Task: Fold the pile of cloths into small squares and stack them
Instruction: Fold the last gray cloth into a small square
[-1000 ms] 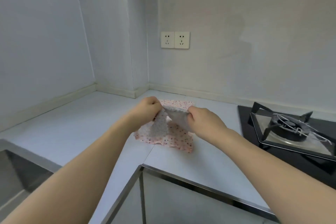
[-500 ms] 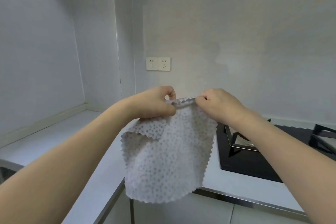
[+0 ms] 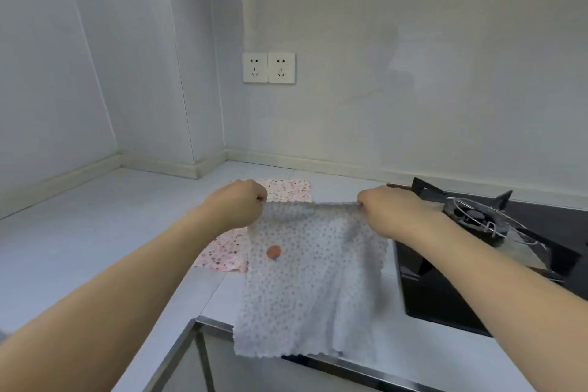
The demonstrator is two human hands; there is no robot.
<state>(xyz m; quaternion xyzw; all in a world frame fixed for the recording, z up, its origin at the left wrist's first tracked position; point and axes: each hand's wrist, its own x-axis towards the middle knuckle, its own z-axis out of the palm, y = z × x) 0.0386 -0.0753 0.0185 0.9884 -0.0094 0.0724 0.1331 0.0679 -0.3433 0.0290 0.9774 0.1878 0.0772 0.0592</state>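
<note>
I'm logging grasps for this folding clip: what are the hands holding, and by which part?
Both hold the grey dotted cloth by its top edge: the left hand pinches the left corner, the right hand the right corner.

Surface: pale grey-white stone kitchen countertop (image 3: pixel 95 232) is running along the wall corner.
Lying on it: pink floral square cloth (image 3: pixel 222 253) is lying flat.
Set in it: black glass gas hob (image 3: pixel 445 293) is sitting at right.

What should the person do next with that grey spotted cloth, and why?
Probably lower it flat onto the counter. The left hand and right hand each pinch a top corner of the grey spotted cloth, which hangs spread open and unfolded.
</note>
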